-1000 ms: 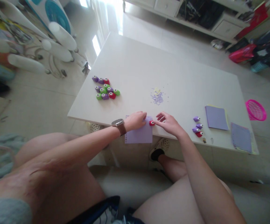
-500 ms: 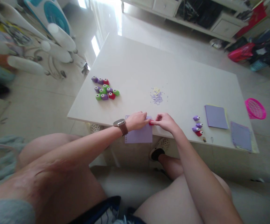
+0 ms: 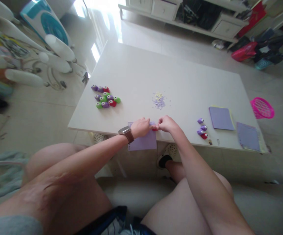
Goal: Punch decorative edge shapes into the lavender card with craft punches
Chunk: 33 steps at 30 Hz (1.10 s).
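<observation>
A purple paper sheet (image 3: 142, 142) lies over the table's front edge, with small holes along its left side. Across its upper part rests my left hand (image 3: 141, 126), closed, its fingertips at the paper and a small red punch (image 3: 154, 128). My right hand (image 3: 165, 124) has its fingers pinched on that red punch at the sheet's upper right corner. The punch is mostly covered by fingers. Beyond the hands is a pile of purple and yellow paper bits (image 3: 159, 101).
Green, purple and red punches (image 3: 105, 104) stand at the table's left. More punches (image 3: 200, 132) sit at the right, beside a purple paper stack (image 3: 221, 118) and another stack (image 3: 248, 136). A pink basket (image 3: 262, 107) stands beyond the white table (image 3: 180, 75).
The camera view has shifted slightly. My right hand's fingers have drawn in closer around the red punch, near my left fingertips.
</observation>
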Each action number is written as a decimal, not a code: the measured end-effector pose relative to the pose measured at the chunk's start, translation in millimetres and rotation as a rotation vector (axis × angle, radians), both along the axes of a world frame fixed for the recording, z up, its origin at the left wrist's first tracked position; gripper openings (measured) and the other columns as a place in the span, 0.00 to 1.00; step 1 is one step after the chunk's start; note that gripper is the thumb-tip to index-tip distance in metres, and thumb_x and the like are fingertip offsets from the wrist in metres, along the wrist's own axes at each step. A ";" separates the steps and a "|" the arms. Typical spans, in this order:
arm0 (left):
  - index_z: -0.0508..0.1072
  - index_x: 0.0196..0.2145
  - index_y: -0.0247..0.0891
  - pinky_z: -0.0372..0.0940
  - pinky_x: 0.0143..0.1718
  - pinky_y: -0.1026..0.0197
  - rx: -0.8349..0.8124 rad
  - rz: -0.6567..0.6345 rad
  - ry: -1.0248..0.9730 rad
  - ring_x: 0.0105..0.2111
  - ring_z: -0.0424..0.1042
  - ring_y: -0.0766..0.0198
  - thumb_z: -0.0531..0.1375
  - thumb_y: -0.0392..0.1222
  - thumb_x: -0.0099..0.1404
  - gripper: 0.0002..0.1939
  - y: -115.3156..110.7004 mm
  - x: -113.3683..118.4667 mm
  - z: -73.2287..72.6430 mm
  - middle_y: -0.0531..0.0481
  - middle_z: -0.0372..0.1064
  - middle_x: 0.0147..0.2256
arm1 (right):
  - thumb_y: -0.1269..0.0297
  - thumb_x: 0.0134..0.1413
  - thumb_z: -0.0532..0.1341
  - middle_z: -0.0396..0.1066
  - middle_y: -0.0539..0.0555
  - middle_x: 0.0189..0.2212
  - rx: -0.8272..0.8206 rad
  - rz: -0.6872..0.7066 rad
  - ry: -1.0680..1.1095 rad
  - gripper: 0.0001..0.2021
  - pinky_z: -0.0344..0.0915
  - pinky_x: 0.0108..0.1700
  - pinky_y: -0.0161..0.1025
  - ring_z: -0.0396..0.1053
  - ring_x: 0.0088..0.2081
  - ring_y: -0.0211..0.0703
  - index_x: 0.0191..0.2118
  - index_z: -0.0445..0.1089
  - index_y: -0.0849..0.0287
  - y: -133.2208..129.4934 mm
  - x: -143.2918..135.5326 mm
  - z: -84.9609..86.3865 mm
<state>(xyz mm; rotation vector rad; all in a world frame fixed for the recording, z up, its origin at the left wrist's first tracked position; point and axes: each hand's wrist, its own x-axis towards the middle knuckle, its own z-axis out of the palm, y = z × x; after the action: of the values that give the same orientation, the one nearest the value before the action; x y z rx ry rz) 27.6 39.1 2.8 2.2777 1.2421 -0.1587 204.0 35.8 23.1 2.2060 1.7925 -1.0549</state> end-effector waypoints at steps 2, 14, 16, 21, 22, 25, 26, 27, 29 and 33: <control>0.75 0.51 0.35 0.69 0.49 0.54 0.013 -0.017 0.006 0.52 0.76 0.47 0.52 0.57 0.79 0.23 -1.4 1.5 -0.9 0.34 0.75 0.47 | 0.60 0.49 0.74 0.74 0.52 0.23 0.029 0.015 -0.043 0.10 0.59 0.30 0.37 0.70 0.28 0.42 0.26 0.74 0.56 -1.7 -3.0 0.0; 0.73 0.48 0.33 0.69 0.47 0.54 0.022 -0.086 0.009 0.44 0.75 0.51 0.46 0.43 0.80 0.17 1.8 -8.7 -2.0 0.36 0.74 0.42 | 0.62 0.46 0.75 0.79 0.57 0.30 0.073 0.051 -0.107 0.09 0.62 0.32 0.39 0.74 0.33 0.47 0.27 0.74 0.54 -3.0 14.9 16.2; 0.71 0.50 0.32 0.69 0.47 0.54 0.018 -0.083 0.018 0.42 0.75 0.53 0.46 0.40 0.79 0.16 -0.6 -10.7 -0.5 0.35 0.73 0.44 | 0.62 0.46 0.74 0.80 0.58 0.31 0.091 0.037 -0.137 0.09 0.62 0.33 0.40 0.74 0.34 0.49 0.28 0.75 0.54 -4.0 25.8 18.6; 0.70 0.52 0.32 0.69 0.48 0.52 0.011 -0.118 0.032 0.43 0.74 0.52 0.48 0.38 0.77 0.15 -8.0 -12.6 5.3 0.34 0.71 0.47 | 0.65 0.47 0.73 0.81 0.59 0.41 0.177 0.109 -0.113 0.08 0.63 0.35 0.40 0.75 0.39 0.51 0.35 0.77 0.54 -11.0 34.1 13.3; 0.70 0.52 0.32 0.70 0.49 0.51 0.022 -0.126 0.031 0.44 0.73 0.51 0.49 0.38 0.76 0.15 -10.8 -13.1 7.1 0.34 0.71 0.48 | 0.67 0.47 0.72 0.81 0.59 0.42 0.184 0.124 -0.098 0.08 0.63 0.36 0.40 0.75 0.40 0.50 0.35 0.77 0.54 -12.9 33.1 10.6; 0.70 0.55 0.34 0.70 0.48 0.48 0.085 -0.151 0.029 0.50 0.71 0.46 0.52 0.41 0.75 0.15 -23.1 -15.8 13.6 0.32 0.69 0.53 | 0.73 0.49 0.69 0.81 0.57 0.37 0.169 0.139 -0.063 0.06 0.64 0.37 0.39 0.75 0.37 0.48 0.33 0.77 0.54 -17.4 31.0 4.7; 0.70 0.55 0.35 0.70 0.48 0.47 0.106 -0.161 0.036 0.52 0.70 0.45 0.53 0.41 0.75 0.16 -28.1 -17.2 15.7 0.32 0.68 0.54 | 0.73 0.51 0.68 0.81 0.57 0.36 0.164 0.139 -0.060 0.05 0.64 0.37 0.39 0.75 0.37 0.48 0.33 0.77 0.55 -18.1 31.6 4.3; 0.71 0.56 0.36 0.70 0.48 0.47 0.120 -0.171 0.047 0.53 0.69 0.44 0.54 0.42 0.74 0.16 -33.1 -18.8 17.7 0.32 0.67 0.56 | 0.72 0.53 0.67 0.81 0.57 0.36 0.164 0.142 -0.064 0.04 0.64 0.38 0.39 0.75 0.38 0.47 0.33 0.77 0.55 -18.4 33.1 4.8; 0.70 0.58 0.37 0.71 0.47 0.47 0.134 -0.183 0.069 0.56 0.68 0.43 0.55 0.42 0.74 0.18 -41.7 -21.8 21.1 0.33 0.67 0.58 | 0.72 0.54 0.66 0.81 0.58 0.39 0.163 0.154 -0.092 0.05 0.63 0.39 0.38 0.75 0.40 0.47 0.35 0.77 0.56 -18.1 37.9 8.1; 0.70 0.59 0.35 0.71 0.47 0.47 0.140 -0.175 0.097 0.57 0.67 0.44 0.55 0.42 0.74 0.19 -47.5 -25.7 25.5 0.33 0.67 0.59 | 0.72 0.53 0.65 0.81 0.58 0.41 0.117 0.165 -0.168 0.06 0.62 0.39 0.36 0.75 0.42 0.46 0.36 0.78 0.57 -17.4 48.5 14.9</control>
<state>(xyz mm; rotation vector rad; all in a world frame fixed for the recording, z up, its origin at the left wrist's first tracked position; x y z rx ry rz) 1.9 -8.5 28.3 2.5265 1.1319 -0.2563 252.5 18.4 38.0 2.0933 1.9643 -0.7276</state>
